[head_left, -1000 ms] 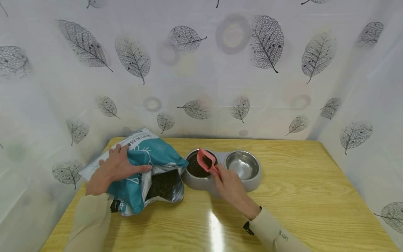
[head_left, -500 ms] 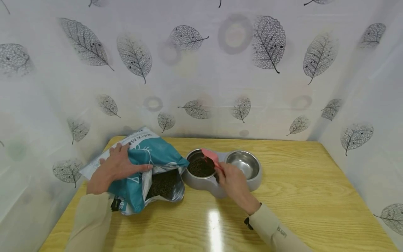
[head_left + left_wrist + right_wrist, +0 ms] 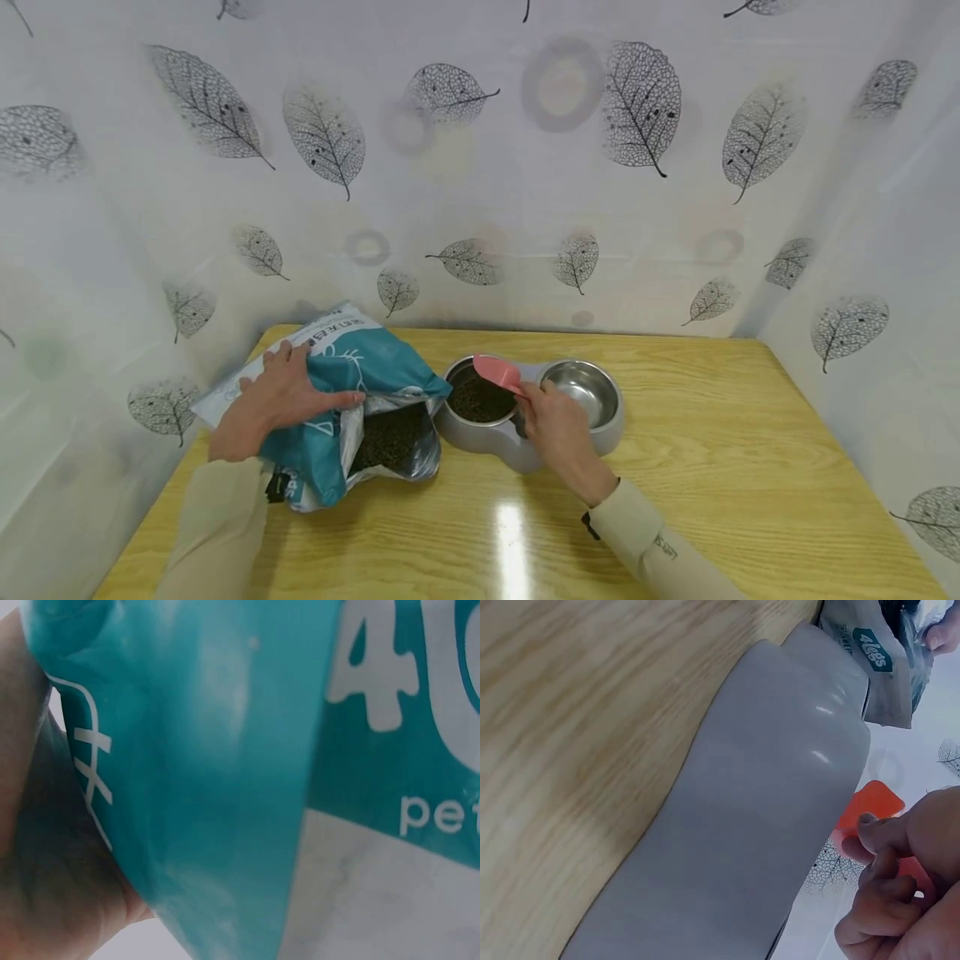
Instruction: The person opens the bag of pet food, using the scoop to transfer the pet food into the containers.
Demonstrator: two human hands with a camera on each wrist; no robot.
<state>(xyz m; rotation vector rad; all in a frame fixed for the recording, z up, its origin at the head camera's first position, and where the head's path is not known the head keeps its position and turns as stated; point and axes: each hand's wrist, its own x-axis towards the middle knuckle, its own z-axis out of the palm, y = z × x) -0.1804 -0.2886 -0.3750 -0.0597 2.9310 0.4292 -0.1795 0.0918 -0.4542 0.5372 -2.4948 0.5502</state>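
My left hand (image 3: pixel 281 400) grips a teal and white pet food bag (image 3: pixel 390 362) at the left, its thumb lying along the folded edge. The bag lies on its side, its silvery mouth facing me with dark kibble (image 3: pixel 390 437) inside. In the left wrist view the teal side of the bag (image 3: pixel 210 772) fills most of the frame. My right hand (image 3: pixel 558 433) holds a pink scoop (image 3: pixel 497 371) by its handle. The scoop is tipped over the left bowl (image 3: pixel 457 423) of a grey double feeder, its back showing. Dark kibble (image 3: pixel 476 398) lies in that bowl.
The feeder's right steel bowl (image 3: pixel 588 392) shows a bare metal bottom. The feeder's grey side (image 3: pixel 742 787) fills the middle of the right wrist view. A wooden table (image 3: pixel 720 467) carries everything. A leaf-printed sheet (image 3: pixel 480 183) stands behind and at both sides.
The scoop has turned over above the left bowl; its kibble, visible inside a second ago, is out of sight. My right hand has shifted slightly right. My left hand and the bag keep their place.
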